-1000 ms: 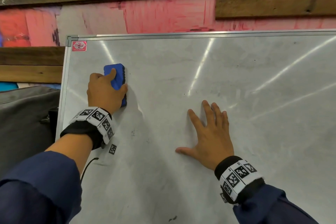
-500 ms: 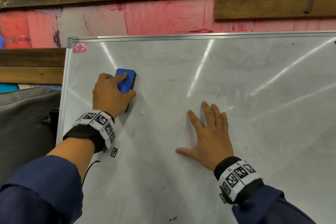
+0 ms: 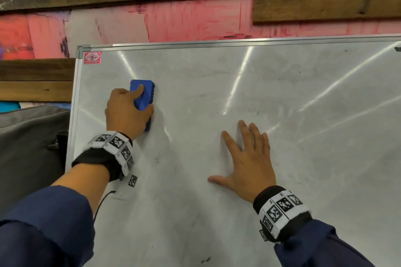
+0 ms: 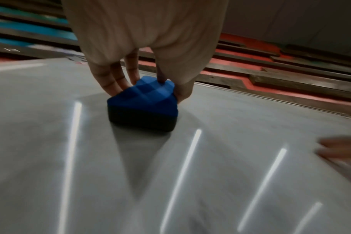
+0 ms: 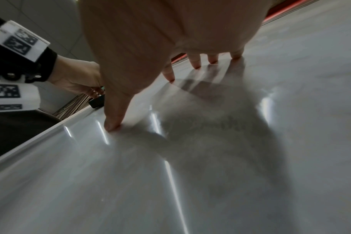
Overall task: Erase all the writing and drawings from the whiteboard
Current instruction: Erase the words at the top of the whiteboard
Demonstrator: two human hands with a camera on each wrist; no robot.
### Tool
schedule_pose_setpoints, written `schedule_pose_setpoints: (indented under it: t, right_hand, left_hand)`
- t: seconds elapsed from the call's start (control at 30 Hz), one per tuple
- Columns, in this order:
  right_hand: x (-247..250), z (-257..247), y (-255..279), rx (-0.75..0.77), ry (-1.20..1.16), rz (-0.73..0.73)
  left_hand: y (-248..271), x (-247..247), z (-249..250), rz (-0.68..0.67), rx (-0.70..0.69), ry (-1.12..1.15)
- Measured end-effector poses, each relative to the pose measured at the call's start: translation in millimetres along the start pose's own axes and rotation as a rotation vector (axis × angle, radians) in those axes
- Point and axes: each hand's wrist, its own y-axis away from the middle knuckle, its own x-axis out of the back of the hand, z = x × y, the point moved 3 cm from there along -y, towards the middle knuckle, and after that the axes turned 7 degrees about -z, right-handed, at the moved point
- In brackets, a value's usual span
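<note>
From the head view, the left hand [image 3: 128, 112] grips a blue eraser [image 3: 144, 98] against the upper left of the whiteboard [image 3: 303, 115], near a red sticker [image 3: 92, 57] in its corner. The right hand [image 3: 247, 165] lies flat and spread on the board, holding nothing. A few dark marks [image 3: 205, 259] show near the bottom edge.

The left wrist view adds the eraser's [image 4: 142, 102] dark felt base flat on the board, fingers [image 4: 110, 79] on one side, thumb on the other.

The right wrist view shows straight fingertips [image 5: 195, 63] and thumb touching the surface, above a faint smudge [image 5: 206, 125].
</note>
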Motion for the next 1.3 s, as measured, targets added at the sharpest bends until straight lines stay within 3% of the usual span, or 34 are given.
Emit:
schedule_pose_setpoints:
  t: [0.27,0.4,0.53,0.7,0.8,0.9,1.1,1.2,1.3]
  right_hand:
    - [7,11,8,0.056,-0.085,0.044]
    - [8,28,21,0.117,-0.180,0.149]
    - [7,35,29,0.140,-0.187,0.165]
    - [8,41,33,0.159,-0.192,0.143]
    - [9,42,35,0.156,-0.200,0.114]
    - [12,51,36,0.116,-0.377,0.143]
    - [31,57,37,0.100,-0.573,0.191]
    - [29,60,41,0.126,-0.560,0.114]
    - [32,64,33,0.093,-0.454,0.167]
  left_hand:
    - [62,-62,75,-0.130,-0.227,0.076]
    - [86,-76,109,-0.221,-0.342,0.046]
    - [102,-82,110,-0.237,-0.321,0.006]
    - [87,-83,112,-0.197,-0.231,0.077]
    - [81,-85,127,-0.212,-0.266,0.104]
    - [84,-91,136,-0.240,-0.294,0.101]
    - [127,-122,157,-0.382,-0.466,0.101]
    - [126,-131,160,-0.386,-0.446,0.202]
    - [119,-126,167,-0.410,-0.417,0.279]
